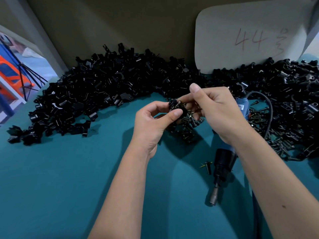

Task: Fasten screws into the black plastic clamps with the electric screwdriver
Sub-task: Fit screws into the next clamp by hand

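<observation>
Left hand: the left hand (151,121) pinches 1 black plastic clamp (177,107) between thumb and curled fingers, above the green table (69,178).
Right hand: the right hand (219,114) has its fingers curled in toward that clamp; its fingertips seem to nip a small screw at the clamp, though the screw itself is too dark and small to be sure of.
Clamp in hand: at frame centre, held in the air just above the loose screws (188,123).
Handling, clamp: judged light, stiff and moulded, with smooth faces that could slip; best held by its flat outer sides so the screw hole stays uncovered.
Handling, screws: small, hard, liable to roll; best taken by the shank near the head.
Electric screwdriver: the electric screwdriver (224,163) lies flat on the table under the right forearm, blue body, black collar, metal bit holder pointing toward the viewer, cord (269,107) looping back into the parts. Neither hand touches it.
Handling, screwdriver: likely the heaviest item here; grip the blue barrel.
Containers: none seen; everything lies loose on the table.
Stock: 1 large clamp pile (96,94) at left, a 2nd heap (290,100) at right, mixed with screws.
Stray part: 1 lone screw (207,167) just beside the driver.
Backdrop: a white card (250,35) marked 44 leans on the wall.
</observation>
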### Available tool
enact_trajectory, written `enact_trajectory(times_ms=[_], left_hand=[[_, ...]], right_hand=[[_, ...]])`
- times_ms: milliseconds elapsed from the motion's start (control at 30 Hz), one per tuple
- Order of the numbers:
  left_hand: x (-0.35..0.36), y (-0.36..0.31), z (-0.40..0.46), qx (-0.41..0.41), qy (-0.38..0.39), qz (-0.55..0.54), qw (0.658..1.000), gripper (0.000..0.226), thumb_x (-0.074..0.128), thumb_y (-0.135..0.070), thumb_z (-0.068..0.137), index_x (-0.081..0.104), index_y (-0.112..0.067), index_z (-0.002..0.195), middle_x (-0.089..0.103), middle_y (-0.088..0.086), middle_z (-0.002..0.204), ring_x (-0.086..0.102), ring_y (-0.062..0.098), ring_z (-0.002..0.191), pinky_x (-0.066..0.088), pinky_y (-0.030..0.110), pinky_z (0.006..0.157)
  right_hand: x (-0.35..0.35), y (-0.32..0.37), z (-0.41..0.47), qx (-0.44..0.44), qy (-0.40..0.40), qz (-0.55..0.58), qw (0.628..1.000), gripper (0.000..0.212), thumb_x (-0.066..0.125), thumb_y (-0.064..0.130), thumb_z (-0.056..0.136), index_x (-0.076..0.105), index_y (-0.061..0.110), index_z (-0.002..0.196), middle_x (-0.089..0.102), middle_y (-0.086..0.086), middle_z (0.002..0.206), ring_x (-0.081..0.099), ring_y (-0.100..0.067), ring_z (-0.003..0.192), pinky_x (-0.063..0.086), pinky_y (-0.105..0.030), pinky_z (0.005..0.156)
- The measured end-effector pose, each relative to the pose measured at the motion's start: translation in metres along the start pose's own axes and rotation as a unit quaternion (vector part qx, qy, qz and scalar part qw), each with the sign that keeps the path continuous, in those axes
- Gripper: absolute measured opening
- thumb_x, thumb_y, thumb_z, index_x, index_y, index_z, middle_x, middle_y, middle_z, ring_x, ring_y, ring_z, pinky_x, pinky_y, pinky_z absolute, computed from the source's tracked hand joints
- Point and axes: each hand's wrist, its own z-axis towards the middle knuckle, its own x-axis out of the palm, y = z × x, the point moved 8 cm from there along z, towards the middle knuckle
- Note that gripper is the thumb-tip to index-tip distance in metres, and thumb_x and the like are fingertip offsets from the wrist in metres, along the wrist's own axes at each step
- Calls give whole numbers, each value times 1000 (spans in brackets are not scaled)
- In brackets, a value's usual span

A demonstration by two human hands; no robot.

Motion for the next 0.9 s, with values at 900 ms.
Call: enact_trajectory(times_ms=[900], left_hand=[[-23, 17, -2, -136, -106, -189, 967, 28, 81, -20, 83, 65, -7, 102, 77, 17, 103, 74, 19, 81, 59, 22, 74]], right_hand=[[13, -20, -13, 52, 236, -390, 889, 12, 81, 25, 90, 76, 29, 80, 72, 15, 79, 64, -1, 77, 51, -23, 74]])
